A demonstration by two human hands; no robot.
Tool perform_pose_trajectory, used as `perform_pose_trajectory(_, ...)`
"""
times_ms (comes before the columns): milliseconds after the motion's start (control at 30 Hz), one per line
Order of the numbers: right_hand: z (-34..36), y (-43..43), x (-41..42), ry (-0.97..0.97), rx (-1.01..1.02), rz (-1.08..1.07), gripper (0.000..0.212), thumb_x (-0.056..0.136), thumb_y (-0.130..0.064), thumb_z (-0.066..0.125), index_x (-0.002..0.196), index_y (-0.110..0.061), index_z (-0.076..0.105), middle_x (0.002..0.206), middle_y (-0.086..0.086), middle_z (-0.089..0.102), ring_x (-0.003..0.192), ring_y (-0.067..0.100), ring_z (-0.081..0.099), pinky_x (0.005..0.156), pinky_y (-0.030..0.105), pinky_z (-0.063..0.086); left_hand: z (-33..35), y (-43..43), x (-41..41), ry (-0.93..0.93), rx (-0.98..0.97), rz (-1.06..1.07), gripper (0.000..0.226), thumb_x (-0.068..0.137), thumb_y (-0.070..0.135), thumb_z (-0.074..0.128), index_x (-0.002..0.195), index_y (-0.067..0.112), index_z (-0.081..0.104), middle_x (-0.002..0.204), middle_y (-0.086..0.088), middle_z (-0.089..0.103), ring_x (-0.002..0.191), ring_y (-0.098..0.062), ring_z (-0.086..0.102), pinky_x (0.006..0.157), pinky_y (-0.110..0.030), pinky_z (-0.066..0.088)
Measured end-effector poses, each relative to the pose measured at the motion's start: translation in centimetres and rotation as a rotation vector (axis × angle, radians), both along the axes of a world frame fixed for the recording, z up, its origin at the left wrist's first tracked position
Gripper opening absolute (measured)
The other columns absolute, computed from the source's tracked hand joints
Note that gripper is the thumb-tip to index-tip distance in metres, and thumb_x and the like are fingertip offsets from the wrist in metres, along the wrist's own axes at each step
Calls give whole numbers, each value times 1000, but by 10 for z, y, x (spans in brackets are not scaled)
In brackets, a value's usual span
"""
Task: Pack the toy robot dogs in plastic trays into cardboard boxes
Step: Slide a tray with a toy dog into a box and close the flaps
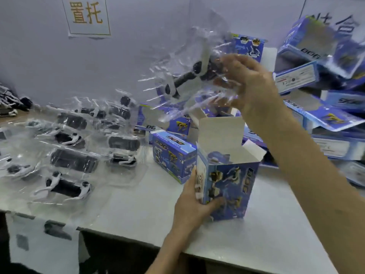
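Observation:
My left hand (194, 206) grips the lower left corner of an upright blue cardboard box (230, 186) whose top flaps stand open. Above and behind the box, my right hand (249, 82) holds a clear plastic tray (189, 76) in the air, blurred by motion. Inside the tray sits a black and white toy robot dog (189, 76). The tray hangs up and left of the box opening, apart from it.
Several trays with toy dogs (75, 147) lie across the white table (138, 210) at left. A closed blue box (173, 157) lies beside the open one. Blue boxes (325, 86) are piled at right and behind. The table's front edge runs below my left arm.

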State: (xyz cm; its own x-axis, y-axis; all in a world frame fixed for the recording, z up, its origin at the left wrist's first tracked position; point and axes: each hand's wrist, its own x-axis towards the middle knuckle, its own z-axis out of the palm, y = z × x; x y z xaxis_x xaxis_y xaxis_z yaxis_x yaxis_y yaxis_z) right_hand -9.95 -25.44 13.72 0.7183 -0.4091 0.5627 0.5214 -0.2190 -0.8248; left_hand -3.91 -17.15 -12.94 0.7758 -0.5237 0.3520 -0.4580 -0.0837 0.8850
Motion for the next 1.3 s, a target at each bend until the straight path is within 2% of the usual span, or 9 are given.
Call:
perform_pose_trajectory(133, 2, -44, -87, -5, -15, 47, 13, 96, -25, 57, 103, -19, 66, 94, -2, 74, 86, 16, 71, 61, 34, 57, -1, -1, -1, 40, -61, -84, 110, 59, 73, 77, 152, 47, 23, 133, 18, 57, 115, -1, 59, 93, -37, 56)
perform_pose_trajectory(300, -7, -90, -159, 37, -68, -111, 17, 98, -27, 53, 105, -23, 68, 100, -3, 71, 94, 14, 68, 69, 35, 62, -2, -2, 5, 101, -117, -209, 101, 58, 71, 78, 146, 48, 34, 121, 20, 63, 107, -2, 63, 75, -24, 59)
perform_pose_trajectory(433, -21, -106, -171, 87, -41, -152, 28, 98, -24, 50, 121, -10, 59, 112, 9, 65, 100, 19, 65, 71, 35, 62, -4, -4, 4, 68, -89, -281, 89, 64, 63, 79, 142, 39, 43, 116, 20, 67, 107, -9, 65, 75, -20, 56)
perform_pose_trajectory(600, -35, -110, -164, 149, -46, -54, 28, 89, -23, 56, 115, -16, 64, 110, 16, 61, 96, 29, 61, 65, 36, 61, -3, -2, 0, 18, -103, -295, 99, 63, 72, 76, 146, 32, 40, 119, 26, 65, 109, -4, 64, 76, -9, 51)
perform_pose_trajectory(700, -35, -108, -161, 191, -177, -13, 19, 87, -27, 65, 104, -27, 73, 96, 3, 72, 85, 16, 70, 65, 33, 61, -1, -2, -2, -20, -110, -287, 101, 64, 75, 74, 148, 30, 39, 119, 29, 63, 108, 0, 63, 76, -6, 48)
perform_pose_trajectory(1000, -14, -100, -166, 349, -509, -64, 29, 79, -36, 70, 108, -29, 72, 109, 6, 72, 93, 21, 71, 66, 40, 62, 3, 1, -4, -116, -117, -261, 109, 62, 82, 69, 151, 29, 35, 128, 30, 57, 116, 2, 56, 84, -5, 45)
perform_pose_trajectory(1100, 0, -100, -169, 448, -550, -21, 35, 75, -37, 70, 110, -33, 72, 109, 4, 73, 94, 25, 72, 69, 40, 63, 3, 2, -5, -136, -120, -256, 107, 62, 81, 70, 150, 31, 36, 132, 28, 54, 119, 1, 55, 86, -5, 45)
perform_pose_trajectory(1200, 10, -92, -164, 556, -623, -15, 39, 77, -38, 70, 116, -36, 70, 108, 3, 74, 92, 26, 70, 66, 30, 61, 3, 3, -6, -172, -121, -259, 101, 65, 76, 72, 150, 33, 36, 134, 29, 52, 120, -1, 54, 88, -7, 44)
perform_pose_trajectory(1300, 8, -75, -148, 763, -793, -78, 37, 87, -34, 68, 124, -38, 66, 108, -3, 73, 95, 13, 69, 80, 34, 61, 2, 3, -7, -220, -112, -240, 99, 67, 75, 71, 150, 40, 33, 132, 30, 52, 119, -1, 54, 87, -9, 46)
